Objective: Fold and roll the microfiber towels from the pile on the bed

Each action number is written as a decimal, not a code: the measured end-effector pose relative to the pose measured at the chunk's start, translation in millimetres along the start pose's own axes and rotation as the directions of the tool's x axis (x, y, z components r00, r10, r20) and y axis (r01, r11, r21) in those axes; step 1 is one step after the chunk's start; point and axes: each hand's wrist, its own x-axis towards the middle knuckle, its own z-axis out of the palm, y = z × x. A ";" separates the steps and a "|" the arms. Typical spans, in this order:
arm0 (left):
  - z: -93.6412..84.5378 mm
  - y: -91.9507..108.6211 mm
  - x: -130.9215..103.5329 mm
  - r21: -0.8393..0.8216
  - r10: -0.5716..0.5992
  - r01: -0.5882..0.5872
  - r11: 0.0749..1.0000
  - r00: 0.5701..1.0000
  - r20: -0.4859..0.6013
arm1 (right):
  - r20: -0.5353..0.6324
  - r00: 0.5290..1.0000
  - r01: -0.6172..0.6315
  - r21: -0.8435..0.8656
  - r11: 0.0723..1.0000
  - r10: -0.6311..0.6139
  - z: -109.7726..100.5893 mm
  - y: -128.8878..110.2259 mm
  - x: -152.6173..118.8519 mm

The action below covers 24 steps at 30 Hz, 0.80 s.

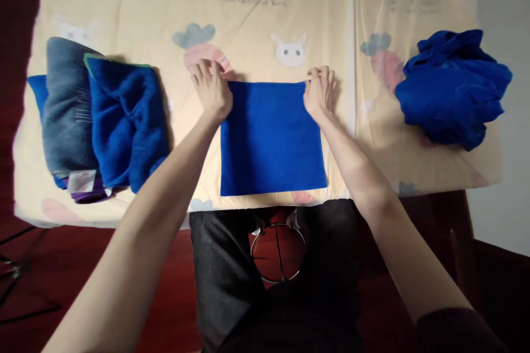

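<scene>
A blue cloth (271, 140), roughly rectangular and smooth, lies flat in front of me near the front edge of the covered table. My left hand (212, 91) is at its far left corner, fingers curled and closed at the cloth's edge. At the far right corner my right hand (319, 91) is likewise closed, with bent fingers. The fingertips and thumbs are partly hidden, so the exact grip on the fabric is hard to see.
On the left lie a folded blue cloth (124, 116) with a green edge and a grey-blue folded cloth (68, 110) bearing a white tag. A crumpled blue cloth heap (453, 88) sits on the right. The pale yellow printed cover (256, 27) spreads beneath everything.
</scene>
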 end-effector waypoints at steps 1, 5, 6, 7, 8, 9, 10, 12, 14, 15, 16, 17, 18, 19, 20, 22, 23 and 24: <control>8.6 6.8 -9.1 -0.013 0.083 -0.083 0.996 0.997 0.004 | 0.013 0.999 0.048 -0.032 0.998 -0.048 4.8 -16.4 -10.2; 36.6 15.6 -35.9 -0.023 0.225 -0.224 0.974 0.961 0.163 | 0.328 0.917 0.262 -0.072 0.962 -0.225 14.4 -49.5 -44.2; 40.4 13.5 -36.6 -0.023 0.216 -0.215 0.976 0.960 0.177 | 0.375 0.904 0.257 -0.092 0.962 -0.205 14.5 -46.5 -44.7; 43.0 11.4 -35.0 -0.025 0.200 -0.198 0.980 0.964 0.175 | 0.387 0.909 0.219 -0.122 0.968 -0.157 14.2 -40.9 -41.6; 44.2 10.3 -32.5 -0.029 0.183 -0.180 0.983 0.970 0.163 | 0.368 0.925 0.160 -0.153 0.975 -0.095 13.9 -34.7 -36.2; 44.4 11.2 -30.5 -0.033 0.169 -0.166 0.986 0.974 0.148 | 0.330 0.943 0.098 -0.177 0.979 -0.035 13.4 -30.1 -30.6; 43.5 14.8 -30.7 -0.037 0.163 -0.160 0.986 0.977 0.136 | 0.288 0.958 0.056 -0.186 0.981 0.000 12.9 -28.6 -26.9; 39.3 29.4 -43.6 -0.039 0.177 -0.173 0.984 0.976 0.130 | 0.245 0.969 0.079 -0.167 0.983 -0.036 10.3 -37.8 -33.4; 32.0 49.1 -77.3 -0.039 0.219 -0.216 0.976 0.963 0.156 | 0.283 0.946 0.195 -0.119 0.974 -0.155 3.9 -57.6 -63.1; 26.9 58.0 -100.8 -0.041 0.244 -0.241 0.970 0.953 0.180 | 0.331 0.921 0.250 -0.092 0.964 -0.207 -1.1 -67.3 -84.4; 20.7 65.1 -126.7 -0.042 0.261 -0.258 0.965 0.944 0.202 | 0.380 0.895 0.281 -0.073 0.957 -0.234 -7.4 -74.7 -107.2; 13.3 69.9 -153.5 -0.039 0.263 -0.261 0.965 0.941 0.212 | 0.417 0.878 0.288 -0.064 0.955 -0.237 -14.8 -78.8 -129.3; 4.9 72.0 -179.4 -0.028 0.250 -0.250 0.968 0.946 0.208 | 0.430 0.876 0.273 -0.072 0.959 -0.217 -22.9 -79.2 -148.9; -4.1 71.8 -203.3 -0.011 0.221 -0.223 0.975 0.956 0.194 | 0.413 0.894 0.232 -0.094 0.968 -0.174 -31.3 -76.3 -164.9; -13.1 69.7 -224.5 0.008 0.177 -0.181 0.983 0.969 0.175 | 0.374 0.920 0.176 -0.121 0.977 -0.119 -39.8 -71.2 -177.2; -29.4 62.9 -258.5 0.025 0.096 -0.101 0.995 0.985 0.141 | 0.272 0.962 0.055 -0.153 0.987 -0.011 -55.9 -59.8 -194.3; -36.0 59.4 -272.3 0.026 0.062 -0.066 0.997 0.990 0.125 | 0.227 0.974 0.008 -0.152 0.988 0.027 -63.4 -56.0 -202.0; -41.2 56.4 -284.9 0.024 0.035 -0.038 0.999 0.993 0.110 | 0.193 0.980 -0.026 -0.141 0.990 0.053 -70.5 -54.2 -211.1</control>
